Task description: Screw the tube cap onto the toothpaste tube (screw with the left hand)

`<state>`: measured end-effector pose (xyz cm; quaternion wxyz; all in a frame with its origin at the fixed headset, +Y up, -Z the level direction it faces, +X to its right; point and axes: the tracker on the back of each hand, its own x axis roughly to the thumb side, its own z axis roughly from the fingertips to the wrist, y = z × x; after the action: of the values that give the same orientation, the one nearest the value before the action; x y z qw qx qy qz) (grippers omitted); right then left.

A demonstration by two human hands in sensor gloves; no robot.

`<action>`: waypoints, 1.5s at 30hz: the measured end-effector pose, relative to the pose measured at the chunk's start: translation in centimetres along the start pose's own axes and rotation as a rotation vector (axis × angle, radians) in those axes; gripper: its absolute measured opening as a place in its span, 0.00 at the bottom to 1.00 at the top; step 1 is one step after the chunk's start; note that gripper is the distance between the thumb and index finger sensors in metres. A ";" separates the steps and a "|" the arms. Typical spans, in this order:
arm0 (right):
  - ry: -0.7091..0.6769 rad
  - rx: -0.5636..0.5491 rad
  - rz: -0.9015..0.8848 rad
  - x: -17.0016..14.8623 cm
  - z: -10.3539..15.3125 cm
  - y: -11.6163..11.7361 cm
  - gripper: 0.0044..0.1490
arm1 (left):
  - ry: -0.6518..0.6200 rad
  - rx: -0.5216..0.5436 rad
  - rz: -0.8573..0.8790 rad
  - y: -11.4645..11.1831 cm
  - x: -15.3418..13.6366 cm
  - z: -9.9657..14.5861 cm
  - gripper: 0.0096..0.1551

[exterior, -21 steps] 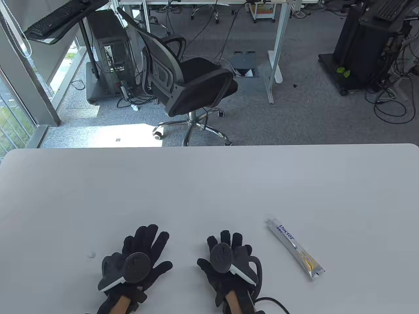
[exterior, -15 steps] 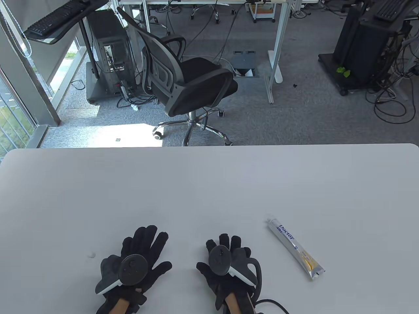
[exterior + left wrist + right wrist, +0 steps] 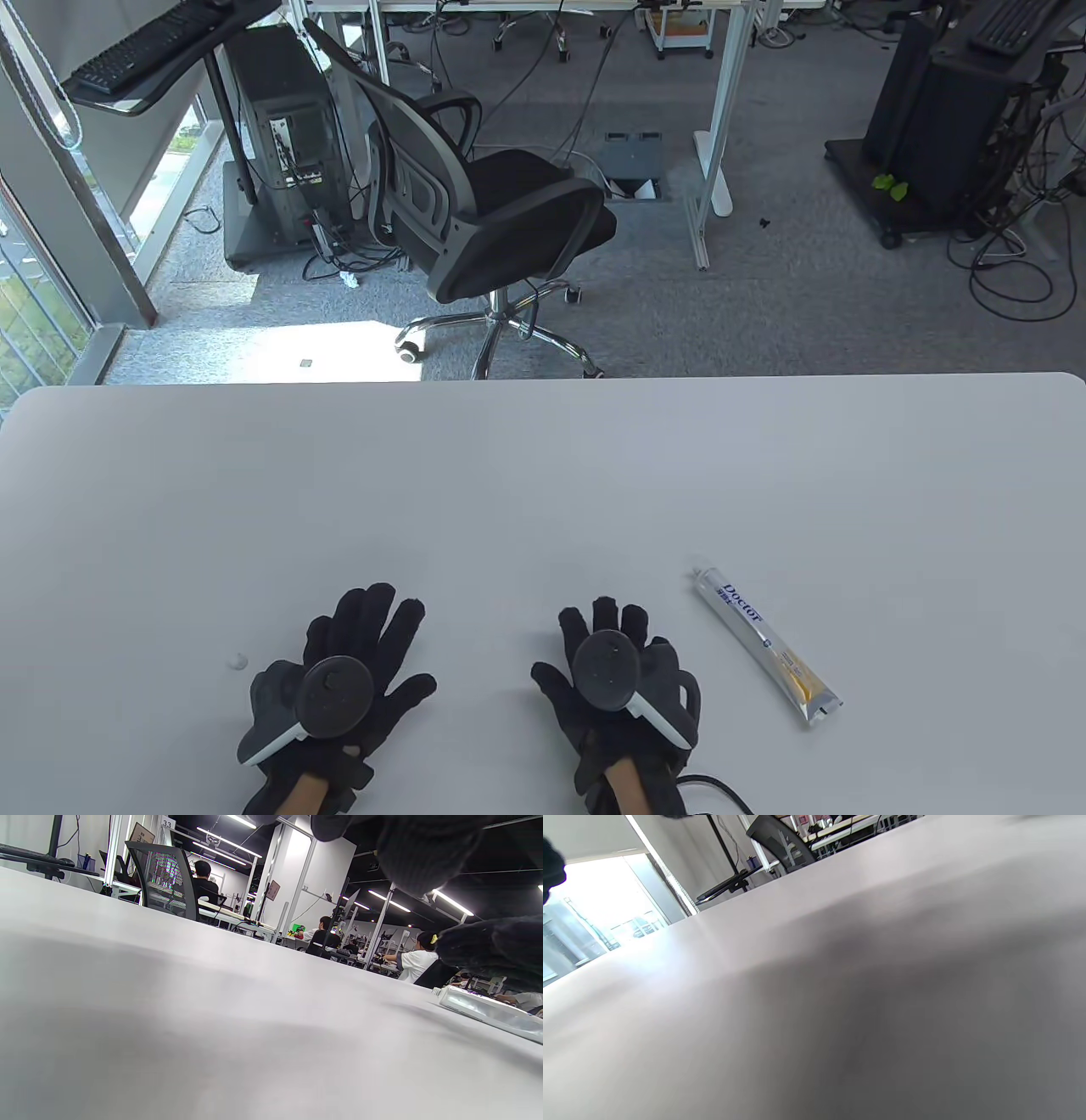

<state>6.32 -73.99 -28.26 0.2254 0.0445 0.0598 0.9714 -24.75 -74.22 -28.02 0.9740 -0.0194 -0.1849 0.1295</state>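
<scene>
A silver toothpaste tube with blue "Doctor" lettering lies on the white table, nozzle end pointing up-left; it also shows in the left wrist view. A small white cap lies on the table just left of my left hand. My left hand lies flat with fingers spread and holds nothing. My right hand lies flat with fingers spread, a little left of the tube, and holds nothing.
The table's far edge runs across the middle of the table view. Beyond it stand an office chair and desks on grey carpet. A cable trails from my right wrist.
My right hand has shifted right, toward the tube. My left hand has shifted slightly left, toward the cap. The tube and cap have not moved.
</scene>
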 end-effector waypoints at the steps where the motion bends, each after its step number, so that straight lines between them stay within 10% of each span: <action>1: 0.027 -0.035 0.037 -0.8 0.0 -1.4 0.46 | -0.003 0.001 0.000 0.1 0.0 -0.1 0.49; 9: 0.347 -0.192 0.050 -8.2 -0.2 -7.1 0.48 | -0.005 -0.003 0.024 0.1 -0.1 0.2 0.48; 20: 0.640 -0.033 0.044 -15.8 -2.2 -3.0 0.54 | -0.028 -0.003 0.072 0.3 -0.1 0.2 0.48; 25: 0.640 -0.084 0.036 -15.8 -2.4 -3.2 0.38 | -0.029 -0.019 0.073 0.1 -0.1 0.1 0.48; 34: 0.271 -0.145 -0.339 -13.1 -0.8 -4.1 0.29 | -0.003 -0.020 0.052 0.3 -0.5 0.0 0.47; 39: 0.019 -0.243 -0.822 -7.9 -0.5 -4.4 0.34 | 0.006 -0.013 0.057 0.4 -0.6 0.1 0.47; 45: -0.077 -0.217 -0.983 -2.2 -0.8 -3.4 0.31 | -0.017 0.008 0.060 0.8 -0.1 0.3 0.46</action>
<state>9.70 -71.97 -29.65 0.6615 0.0232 -0.0358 0.7487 -25.15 -73.53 -27.89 0.9682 -0.0201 -0.1919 0.1594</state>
